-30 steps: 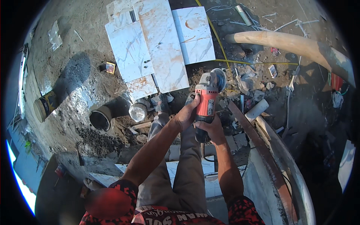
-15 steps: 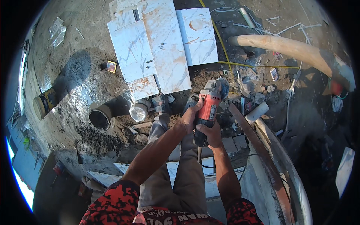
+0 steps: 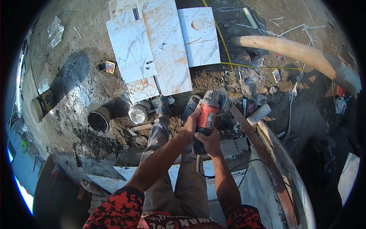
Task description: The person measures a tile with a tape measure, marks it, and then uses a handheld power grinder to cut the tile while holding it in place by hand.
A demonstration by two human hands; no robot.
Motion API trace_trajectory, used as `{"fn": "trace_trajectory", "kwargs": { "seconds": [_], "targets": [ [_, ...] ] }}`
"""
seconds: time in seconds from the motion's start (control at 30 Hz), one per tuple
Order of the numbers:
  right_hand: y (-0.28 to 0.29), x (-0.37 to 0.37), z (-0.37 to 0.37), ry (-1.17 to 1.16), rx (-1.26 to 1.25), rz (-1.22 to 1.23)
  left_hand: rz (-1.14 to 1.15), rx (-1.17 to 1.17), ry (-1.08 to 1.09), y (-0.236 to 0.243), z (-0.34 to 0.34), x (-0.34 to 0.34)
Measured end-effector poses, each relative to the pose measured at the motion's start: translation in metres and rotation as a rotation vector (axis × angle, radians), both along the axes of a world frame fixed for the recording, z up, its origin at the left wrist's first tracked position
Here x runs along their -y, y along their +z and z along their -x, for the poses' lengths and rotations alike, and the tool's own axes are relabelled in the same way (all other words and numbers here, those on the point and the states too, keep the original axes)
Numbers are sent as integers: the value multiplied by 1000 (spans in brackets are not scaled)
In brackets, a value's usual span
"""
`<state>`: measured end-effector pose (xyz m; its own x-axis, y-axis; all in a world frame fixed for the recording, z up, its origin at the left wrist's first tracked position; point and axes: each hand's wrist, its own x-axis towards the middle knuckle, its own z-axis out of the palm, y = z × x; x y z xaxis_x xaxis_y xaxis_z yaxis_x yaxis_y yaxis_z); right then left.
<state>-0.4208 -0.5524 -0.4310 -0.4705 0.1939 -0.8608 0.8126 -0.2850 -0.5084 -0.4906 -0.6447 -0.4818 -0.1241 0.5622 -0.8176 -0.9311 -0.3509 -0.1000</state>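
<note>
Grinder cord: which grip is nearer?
Right. Right-hand grip is on the grinder's black rear, just ahead of the cord; left-hand grip is farther forward, along the red body.

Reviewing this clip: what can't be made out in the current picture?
In the head view:
- Most fingers of the right hand: hidden behind the grinder.
- Middle stretch of the cord: hidden behind the right forearm.
- Inside of the dark-mouthed bucket: lost in shadow.
- Far end of the long tile: cut off by the upper edge.
- Whether the disc spins: too small and blurred.
</note>
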Motion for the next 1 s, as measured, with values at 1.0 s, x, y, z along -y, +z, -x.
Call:
{"fn": "trace_trajectory", "kwargs": {
  "seconds": [1.0],
  "targets": [
    [-182,-8,319,557,-322,-353,1135,-1386,-1537,-177,283,104]
  ]
}}
